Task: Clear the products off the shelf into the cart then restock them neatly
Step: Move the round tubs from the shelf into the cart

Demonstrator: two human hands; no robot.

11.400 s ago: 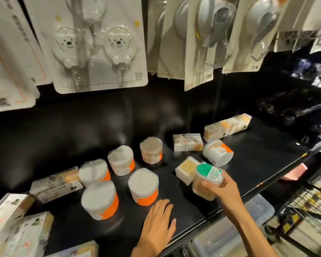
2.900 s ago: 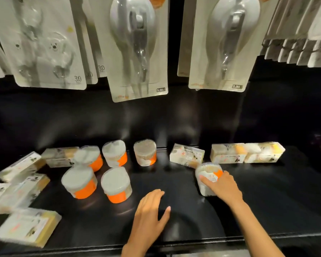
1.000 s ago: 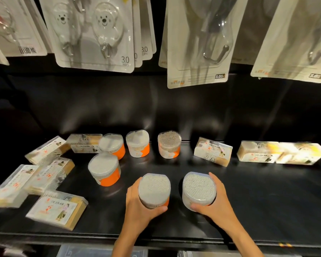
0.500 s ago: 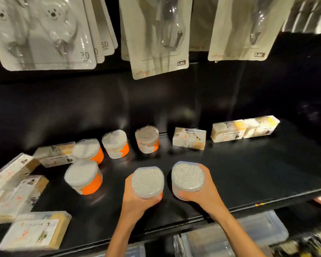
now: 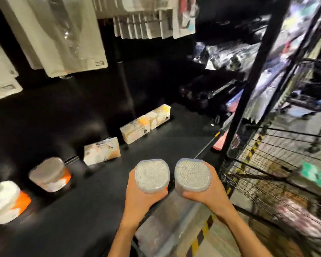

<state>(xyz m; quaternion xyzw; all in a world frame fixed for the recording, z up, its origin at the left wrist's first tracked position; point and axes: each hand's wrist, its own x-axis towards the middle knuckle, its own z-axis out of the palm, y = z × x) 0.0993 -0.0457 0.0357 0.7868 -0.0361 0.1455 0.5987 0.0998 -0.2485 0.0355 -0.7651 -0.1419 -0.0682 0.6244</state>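
While the whole frame is pretty smeared with blur, two round clear plastic tubs packed with cotton swabs can be made out fine near the front edge of the black shelf (image 5: 100,210). The left tub of swabs (image 5: 152,176) is cupped from below and behind by the left hand (image 5: 140,198), fingers curled round its lower wall, with a sliver of orange label seen at its right side. The right tub of swabs (image 5: 192,175) is gripped the same way by the right hand (image 5: 210,194), thumb wrapped under the near side. Both tubs are tipped so their swab-tip tops are turned toward the camera, and they're held just beside each other, nearly touching, at the shelf's front right corner.

Further left on the shelf, two more orange-labelled round tubs (image 5: 49,175) are left standing, one of them (image 5: 5,201) cut by the frame edge. Along the back, three pale rectangular boxes (image 5: 101,153) are lined up. White carded hook packs (image 5: 63,34) are hung above. To the right, past a black upright post (image 5: 248,89), a black wire cart (image 5: 276,173) is seen with blurry goods inside. Both forearms are stretched up from the bottom edge, wrists bent back slightly.
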